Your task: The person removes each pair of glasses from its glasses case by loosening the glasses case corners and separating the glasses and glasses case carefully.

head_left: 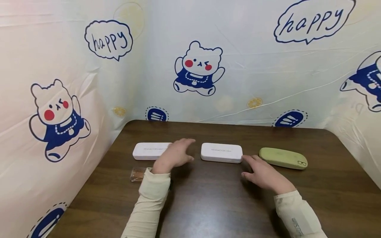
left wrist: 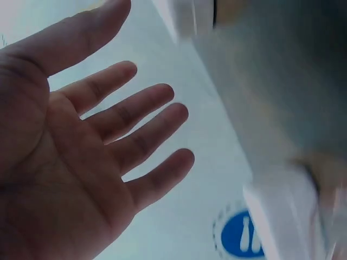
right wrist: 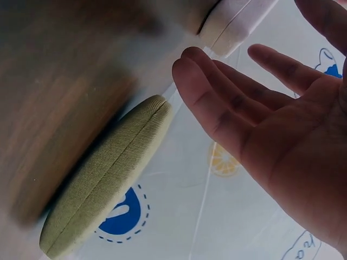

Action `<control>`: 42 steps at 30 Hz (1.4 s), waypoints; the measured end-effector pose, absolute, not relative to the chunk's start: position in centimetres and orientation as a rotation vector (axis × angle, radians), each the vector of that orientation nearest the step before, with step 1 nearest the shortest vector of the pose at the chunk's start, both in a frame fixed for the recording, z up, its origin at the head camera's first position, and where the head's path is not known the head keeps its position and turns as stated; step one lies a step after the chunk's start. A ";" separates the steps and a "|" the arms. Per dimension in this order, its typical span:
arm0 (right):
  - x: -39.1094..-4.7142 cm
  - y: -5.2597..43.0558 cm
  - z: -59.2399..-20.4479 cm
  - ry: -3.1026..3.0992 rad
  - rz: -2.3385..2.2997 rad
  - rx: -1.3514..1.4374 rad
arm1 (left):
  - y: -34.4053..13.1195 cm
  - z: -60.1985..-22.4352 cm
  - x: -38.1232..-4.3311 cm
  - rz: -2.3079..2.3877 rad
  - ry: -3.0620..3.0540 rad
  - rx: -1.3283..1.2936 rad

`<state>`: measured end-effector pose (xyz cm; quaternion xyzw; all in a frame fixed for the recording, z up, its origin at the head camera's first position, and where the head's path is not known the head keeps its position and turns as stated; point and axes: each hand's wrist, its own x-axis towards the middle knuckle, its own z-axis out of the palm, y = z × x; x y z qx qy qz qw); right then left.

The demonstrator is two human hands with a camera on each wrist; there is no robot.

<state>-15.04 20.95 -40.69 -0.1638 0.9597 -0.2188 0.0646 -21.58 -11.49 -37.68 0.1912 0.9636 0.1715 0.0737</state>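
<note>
Three glasses cases lie in a row on the dark wooden table [head_left: 202, 201]. My left hand [head_left: 175, 154] hovers between the left white glasses case [head_left: 150, 151] and the middle white glasses case [head_left: 221, 152], covering the left one's right end. In the left wrist view its fingers [left wrist: 146, 138] are spread with nothing in them. My right hand [head_left: 265, 172] is by the right end of the middle case; whether it touches is unclear. The green glasses case [head_left: 282, 158], printed with a small pair of spectacles, lies just beyond that hand, and the right palm [right wrist: 303, 157] holds nothing.
A small clear item with an orange-brown tint [head_left: 137, 174] lies near my left sleeve [head_left: 154, 188], partly hidden by it. Behind the table and along its sides hangs a pale printed sheet [head_left: 238, 76] with cartoon bears.
</note>
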 end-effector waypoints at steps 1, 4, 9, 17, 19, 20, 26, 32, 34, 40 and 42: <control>-15.4 21.0 -40.7 2.895 -0.666 -0.492 | -10.7 -38.0 -21.5 0.524 2.875 0.600; -16.5 20.9 -40.7 2.878 -0.693 -0.477 | -8.9 -39.1 -21.5 0.547 2.832 0.612; -18.6 20.7 -40.9 2.816 -0.752 -0.470 | -7.3 -40.7 -22.0 0.577 2.820 0.579; -21.4 20.1 -40.7 2.771 -0.755 -0.479 | -5.9 -41.3 -23.2 0.592 2.843 0.620; -21.6 19.9 -40.7 2.776 -0.759 -0.479 | -5.8 -41.3 -23.5 0.562 2.868 0.612; -21.7 19.8 -40.8 2.781 -0.764 -0.472 | -5.8 -41.3 -23.6 0.548 2.879 0.607; -21.5 18.9 -40.9 2.829 -0.695 -0.456 | -6.0 -41.2 -23.5 0.525 2.894 0.623; -20.9 18.8 -41.5 2.845 -0.664 -0.465 | -5.8 -41.5 -23.2 0.484 2.892 0.656; -20.7 18.8 -41.7 2.859 -0.654 -0.478 | -5.7 -41.5 -23.1 0.456 2.895 0.656; -20.1 18.5 -42.2 2.936 -0.556 -0.504 | -5.2 -41.3 -22.7 0.378 2.897 0.648; -19.8 18.4 -42.3 2.956 -0.513 -0.496 | -5.0 -41.4 -22.4 0.364 2.903 0.660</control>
